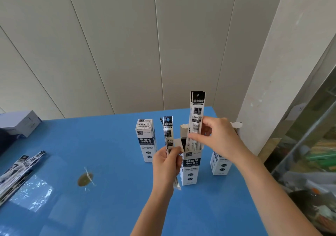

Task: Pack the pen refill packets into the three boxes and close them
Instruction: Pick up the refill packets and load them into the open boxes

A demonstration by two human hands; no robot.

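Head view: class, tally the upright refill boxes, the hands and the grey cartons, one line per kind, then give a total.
Boxes: 3
Hands: 2
Grey cartons: 1
Total: 6

Background, as I see it through the head camera. The wall [127,44] behind is pale grey-white panelling, split by thin seams that fan outward in the wide lens. A blue table [101,208] with a glossy top fills the lower half, and its far edge meets the wall. On the top I note a brownish round spot [85,179] crossed by a pale strip. To its left is a white glare patch [34,194] of reflected light. A grey box [20,123] lies at the far left, near the table's back corner. At right stands a plain off-white pillar [272,72]. Beside it is a glass-fronted case [309,144] with cluttered, blurred contents. Lighting is soft and even.
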